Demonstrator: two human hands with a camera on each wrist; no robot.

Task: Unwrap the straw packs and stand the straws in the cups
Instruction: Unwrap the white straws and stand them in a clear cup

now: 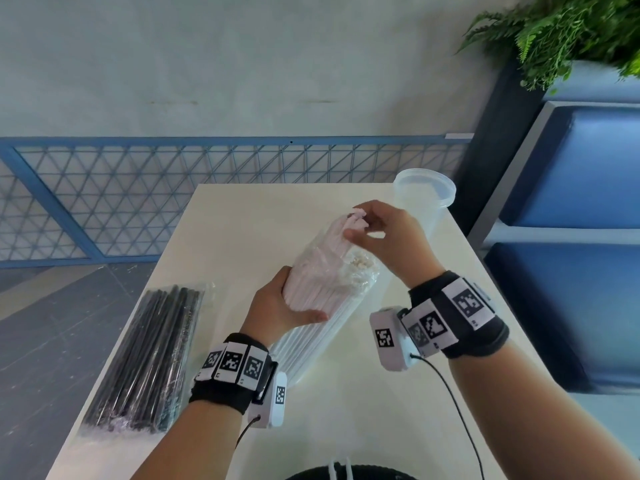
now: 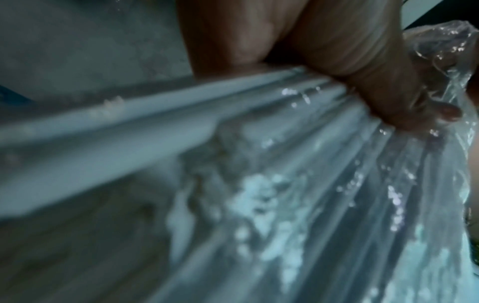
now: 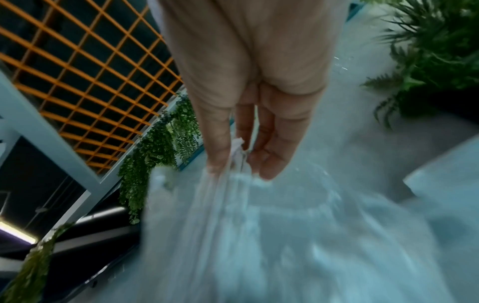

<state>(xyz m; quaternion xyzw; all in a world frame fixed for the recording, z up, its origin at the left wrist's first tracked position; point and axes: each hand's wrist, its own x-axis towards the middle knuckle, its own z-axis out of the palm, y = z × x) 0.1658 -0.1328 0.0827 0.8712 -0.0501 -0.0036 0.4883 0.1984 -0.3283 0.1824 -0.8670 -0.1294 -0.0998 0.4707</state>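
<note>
A clear plastic pack of white paper-wrapped straws (image 1: pixel 322 299) stands tilted on the white table (image 1: pixel 221 237), its lower end on the tabletop. My left hand (image 1: pixel 284 306) grips the pack around its middle (image 2: pixel 311 143). My right hand (image 1: pixel 374 230) pinches the tips of a few white straws (image 1: pixel 349 220) that stick out of the pack's open top; the right wrist view shows thumb and fingers (image 3: pixel 269 160) closed on those straw ends (image 3: pixel 237 151). A clear plastic cup (image 1: pixel 424 202) stands upright just behind my right hand.
A sealed pack of black straws (image 1: pixel 149 362) lies along the table's left edge. A blue mesh railing (image 1: pixel 138 188) runs behind the table, a blue bench (image 1: pixel 571 237) stands to the right, and a fern (image 1: pixel 561 32) hangs at upper right.
</note>
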